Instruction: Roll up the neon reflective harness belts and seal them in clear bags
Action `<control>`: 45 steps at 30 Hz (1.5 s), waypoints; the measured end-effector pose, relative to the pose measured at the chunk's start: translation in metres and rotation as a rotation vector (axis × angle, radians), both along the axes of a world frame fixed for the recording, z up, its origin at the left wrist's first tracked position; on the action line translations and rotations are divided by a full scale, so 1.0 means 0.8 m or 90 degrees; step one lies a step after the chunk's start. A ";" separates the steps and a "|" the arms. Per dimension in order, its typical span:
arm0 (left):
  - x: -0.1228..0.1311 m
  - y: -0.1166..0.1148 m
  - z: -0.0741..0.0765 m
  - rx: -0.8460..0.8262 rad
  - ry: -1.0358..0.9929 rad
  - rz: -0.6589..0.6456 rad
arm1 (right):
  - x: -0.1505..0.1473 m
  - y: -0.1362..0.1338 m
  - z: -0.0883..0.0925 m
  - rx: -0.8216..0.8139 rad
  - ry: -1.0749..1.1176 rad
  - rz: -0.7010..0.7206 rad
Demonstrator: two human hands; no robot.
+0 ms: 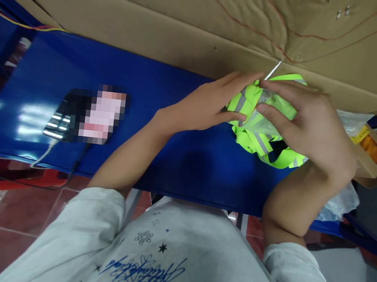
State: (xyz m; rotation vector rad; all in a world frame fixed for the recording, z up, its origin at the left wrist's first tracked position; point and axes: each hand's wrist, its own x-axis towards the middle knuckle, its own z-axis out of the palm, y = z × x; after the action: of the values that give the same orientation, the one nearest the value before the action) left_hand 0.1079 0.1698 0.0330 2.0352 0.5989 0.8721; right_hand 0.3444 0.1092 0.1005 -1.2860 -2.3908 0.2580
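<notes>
A bunched neon yellow-green safety vest with grey reflective strips lies on the blue table, partly wrapped in thin clear plastic. My left hand presses on its left side, thumb under and fingers stretched along the top. My right hand is curled over the right side, fingers and thumb pinching the vest and its plastic. A thin white strand runs up from the bundle towards the cardboard.
A large brown cardboard sheet with red thread lines spans the back. A phone with a white cable lies at the left of the table. A small brown box and crumpled clear plastic sit at the right. Red floor tiles lie below.
</notes>
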 end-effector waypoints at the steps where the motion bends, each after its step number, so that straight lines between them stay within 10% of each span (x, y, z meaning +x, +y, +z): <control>1: 0.000 0.000 -0.002 0.012 0.009 0.001 | 0.000 0.001 -0.002 0.001 -0.001 0.004; 11: 0.008 -0.002 -0.001 -0.102 -0.131 0.064 | 0.016 0.004 0.005 -0.023 0.128 -0.015; 20: 0.011 -0.010 0.003 0.119 0.000 0.082 | -0.015 -0.021 0.018 0.207 0.113 -0.135; 29: 0.012 -0.021 0.009 0.310 0.003 0.264 | -0.045 -0.032 0.017 0.155 0.099 -0.151; 45: 0.022 -0.015 -0.002 0.084 -0.064 0.171 | -0.064 -0.017 0.001 0.227 0.254 -0.291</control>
State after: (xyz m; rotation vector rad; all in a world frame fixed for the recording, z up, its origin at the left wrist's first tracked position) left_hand 0.1254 0.1575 0.0312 2.0425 0.7888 1.1920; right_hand 0.2932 0.0956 0.1016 -1.4053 -1.6674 -0.0469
